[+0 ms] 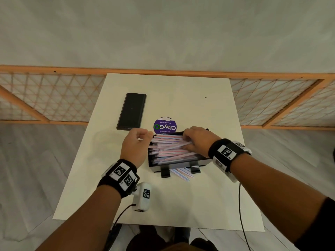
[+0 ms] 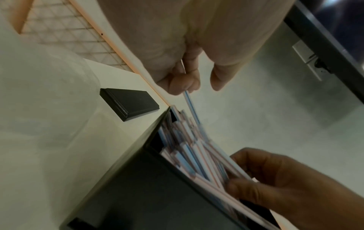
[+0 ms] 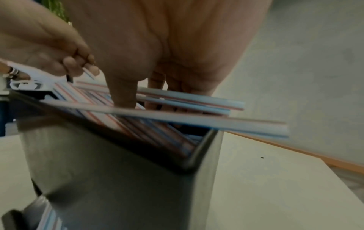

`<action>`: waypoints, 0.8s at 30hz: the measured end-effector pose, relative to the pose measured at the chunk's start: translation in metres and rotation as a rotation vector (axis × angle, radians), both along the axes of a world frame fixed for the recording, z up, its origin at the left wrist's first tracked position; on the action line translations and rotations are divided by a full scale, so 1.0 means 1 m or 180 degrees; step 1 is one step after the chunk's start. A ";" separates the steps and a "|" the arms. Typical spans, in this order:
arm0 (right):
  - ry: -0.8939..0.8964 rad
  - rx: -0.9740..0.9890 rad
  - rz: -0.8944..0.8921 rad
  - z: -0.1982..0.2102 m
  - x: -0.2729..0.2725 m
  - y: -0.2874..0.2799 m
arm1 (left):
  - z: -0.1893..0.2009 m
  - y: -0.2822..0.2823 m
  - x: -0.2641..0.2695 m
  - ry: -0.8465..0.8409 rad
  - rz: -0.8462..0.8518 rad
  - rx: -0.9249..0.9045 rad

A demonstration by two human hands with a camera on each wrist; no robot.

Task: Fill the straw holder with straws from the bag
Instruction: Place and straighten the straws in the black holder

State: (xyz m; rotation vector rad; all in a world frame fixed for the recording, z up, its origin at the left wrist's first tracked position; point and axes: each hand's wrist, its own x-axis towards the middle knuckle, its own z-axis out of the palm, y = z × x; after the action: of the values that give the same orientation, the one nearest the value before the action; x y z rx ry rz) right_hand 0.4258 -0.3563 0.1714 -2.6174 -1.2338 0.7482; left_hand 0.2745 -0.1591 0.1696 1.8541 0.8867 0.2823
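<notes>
Straw holder (image 1: 178,164): black rectangular box, smooth glossy walls, open top, sits centre of the white matte desk (image 1: 208,196). Two black feet stick out at its lower edge. It is packed with straws (image 1: 170,147), thin white tubes with red and blue stripes, lying mostly lengthwise, a few crossed on top of the pile. Some loose straws (image 1: 182,173) poke out under the holder between the feet, toward the lower centre of the frame.

Left hand (image 1: 135,146): at the left end of the holder, fingers curled, pinching one blue-striped straw (image 2: 190,103) between thumb and fingertips; left wrist view shows it clearly, straw end reaching into the pile.

Right hand (image 1: 196,141): over the right end of the holder, fingers bent down onto the straws, thumb (image 3: 123,93) pressing on the top layer. Right wrist view is motion-blurred; can't tell if it actually grips any straw or only presses.

Black flat rectangular lid (image 1: 132,111), bevelled edge, lies upper left of the holder, apart from it. Round purple sticker (image 1: 165,126) with white "ClayGo" lettering just above the holder, lower part hidden by it. White tagged camera module (image 1: 143,196) with cable hangs by the left wrist. Wooden lattice screen (image 1: 45,98) runs across behind the desk.

No bag identifiable in any view.
</notes>
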 end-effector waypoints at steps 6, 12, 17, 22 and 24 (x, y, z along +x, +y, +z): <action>0.0002 0.0228 -0.0030 -0.001 -0.004 0.004 | -0.014 -0.013 0.012 -0.0001 -0.0469 0.0098; -0.0204 0.0462 0.0030 -0.008 -0.018 0.014 | -0.018 -0.018 0.019 0.0089 -0.0879 0.0496; -0.0599 0.1248 -0.0228 -0.004 -0.026 -0.004 | -0.011 -0.021 0.013 -0.0034 -0.1274 0.1137; -0.0516 0.1715 -0.0750 0.008 -0.058 -0.042 | -0.013 -0.034 0.006 -0.0128 -0.1805 0.2154; -0.0103 0.1401 -0.0933 -0.005 -0.076 -0.054 | -0.020 -0.037 0.004 0.0029 -0.2040 0.2343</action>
State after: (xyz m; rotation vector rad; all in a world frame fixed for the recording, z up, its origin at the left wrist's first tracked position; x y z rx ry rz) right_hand 0.3500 -0.4100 0.1667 -2.3697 -0.8692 0.3366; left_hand 0.2782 -0.1957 0.1492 2.7042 0.1361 0.2047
